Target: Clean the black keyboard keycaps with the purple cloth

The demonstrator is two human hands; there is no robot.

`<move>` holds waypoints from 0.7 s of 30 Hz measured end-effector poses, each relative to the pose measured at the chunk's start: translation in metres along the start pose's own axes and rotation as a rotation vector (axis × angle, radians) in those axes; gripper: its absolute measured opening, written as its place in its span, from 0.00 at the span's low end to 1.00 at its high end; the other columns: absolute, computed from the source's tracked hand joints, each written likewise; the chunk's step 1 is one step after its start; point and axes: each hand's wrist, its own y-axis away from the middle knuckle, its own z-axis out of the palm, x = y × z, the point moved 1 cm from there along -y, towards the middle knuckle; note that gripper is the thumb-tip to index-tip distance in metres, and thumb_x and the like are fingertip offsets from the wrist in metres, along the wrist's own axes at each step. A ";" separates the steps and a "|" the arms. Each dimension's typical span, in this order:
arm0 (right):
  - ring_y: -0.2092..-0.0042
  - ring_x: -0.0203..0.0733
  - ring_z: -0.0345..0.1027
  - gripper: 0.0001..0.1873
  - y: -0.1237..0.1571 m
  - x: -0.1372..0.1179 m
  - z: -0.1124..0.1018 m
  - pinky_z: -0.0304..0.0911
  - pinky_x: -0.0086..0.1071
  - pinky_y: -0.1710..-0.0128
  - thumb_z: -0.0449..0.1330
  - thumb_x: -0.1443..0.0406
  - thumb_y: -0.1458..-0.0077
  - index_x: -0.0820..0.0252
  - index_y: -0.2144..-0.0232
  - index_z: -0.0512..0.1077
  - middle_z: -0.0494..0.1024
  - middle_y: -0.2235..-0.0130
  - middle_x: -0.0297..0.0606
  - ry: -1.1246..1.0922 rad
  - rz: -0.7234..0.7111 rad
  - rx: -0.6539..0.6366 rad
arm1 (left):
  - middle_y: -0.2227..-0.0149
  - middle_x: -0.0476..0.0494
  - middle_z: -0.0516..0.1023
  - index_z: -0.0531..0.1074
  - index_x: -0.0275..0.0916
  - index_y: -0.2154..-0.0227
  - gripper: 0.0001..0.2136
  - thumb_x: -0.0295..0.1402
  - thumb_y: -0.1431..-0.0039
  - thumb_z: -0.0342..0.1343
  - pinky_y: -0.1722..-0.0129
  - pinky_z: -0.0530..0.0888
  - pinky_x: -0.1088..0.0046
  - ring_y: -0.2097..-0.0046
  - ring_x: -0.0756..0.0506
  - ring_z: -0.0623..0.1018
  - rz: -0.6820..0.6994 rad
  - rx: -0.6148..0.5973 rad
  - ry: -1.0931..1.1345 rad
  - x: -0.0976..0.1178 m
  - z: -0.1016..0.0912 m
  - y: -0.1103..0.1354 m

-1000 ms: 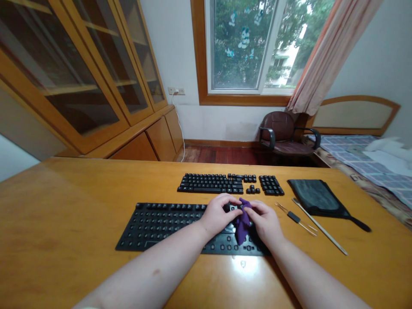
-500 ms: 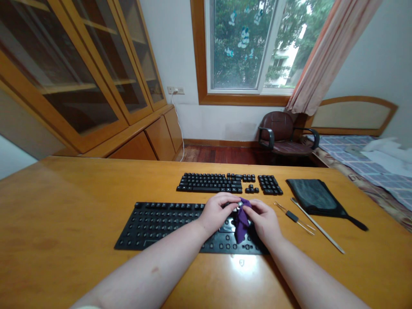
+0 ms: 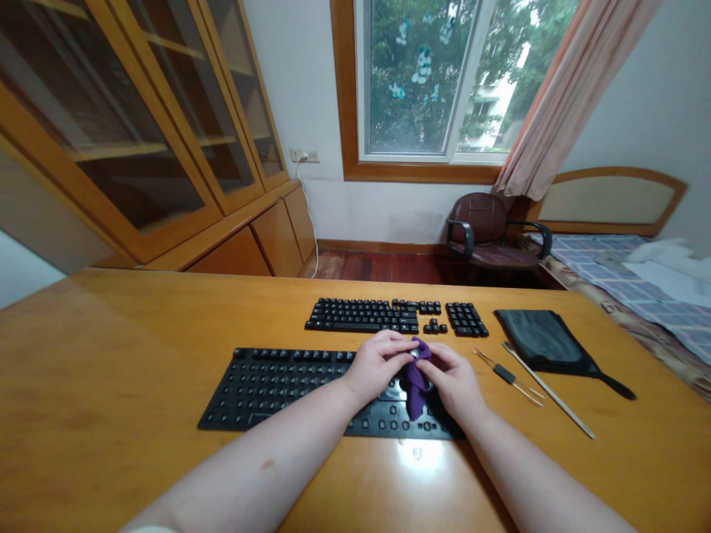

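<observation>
Both grips were closed up together, the left grip (image 3: pixel 378 364) and the right grip (image 3: pixel 452 381) clamped on a crumpled purple cloth (image 3: pixel 416 386) over the right end of the keyboard (image 3: pixel 278 392), with the cloth's tail hanging down onto it. A small shiny bit (image 3: pixel 415 354) poked out of the cloth between them, but it was too tiny and too covered by fingers to make out. The keyboard had most of its keycaps off, and the loose black keycaps (image 3: pixel 364 316) sat lined up in neat blocks just behind it, pretty close to the far edge of the tabletop (image 3: pixel 111 348). Off to the right lay a flat black pouch (image 3: pixel 536 337) with a thin black handle, and nothing showed in it. Beside that were a thin two-pronged metal tool (image 3: pixel 508 375) and a long thin rod (image 3: pixel 547 389), almost touching each other. Behind the tabletop stood a wooden cabinet (image 3: pixel 249 252) with glass doors, but reflections made the shelves hard to read.
</observation>
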 end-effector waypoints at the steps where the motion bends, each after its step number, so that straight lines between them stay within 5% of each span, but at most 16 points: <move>1: 0.58 0.47 0.71 0.12 0.000 0.001 0.000 0.64 0.42 0.54 0.64 0.61 0.53 0.56 0.64 0.77 0.78 0.60 0.41 0.011 -0.005 -0.005 | 0.61 0.42 0.77 0.78 0.40 0.64 0.09 0.27 0.49 0.59 0.52 0.72 0.65 0.57 0.45 0.76 -0.026 -0.002 0.026 -0.001 0.000 0.000; 7: 0.59 0.47 0.71 0.15 0.000 0.002 0.001 0.65 0.41 0.56 0.65 0.61 0.55 0.55 0.61 0.76 0.78 0.60 0.41 0.000 0.003 -0.004 | 0.61 0.40 0.80 0.74 0.35 0.60 0.13 0.25 0.52 0.59 0.53 0.74 0.64 0.58 0.45 0.78 -0.229 -0.017 0.317 -0.006 0.005 -0.001; 21: 0.67 0.44 0.71 0.06 -0.002 -0.009 -0.001 0.66 0.36 0.63 0.65 0.61 0.57 0.56 0.75 0.78 0.78 0.72 0.38 0.038 0.018 0.022 | 0.67 0.42 0.80 0.75 0.34 0.65 0.11 0.25 0.55 0.61 0.59 0.76 0.68 0.64 0.47 0.79 -0.223 0.035 0.273 -0.011 0.006 0.000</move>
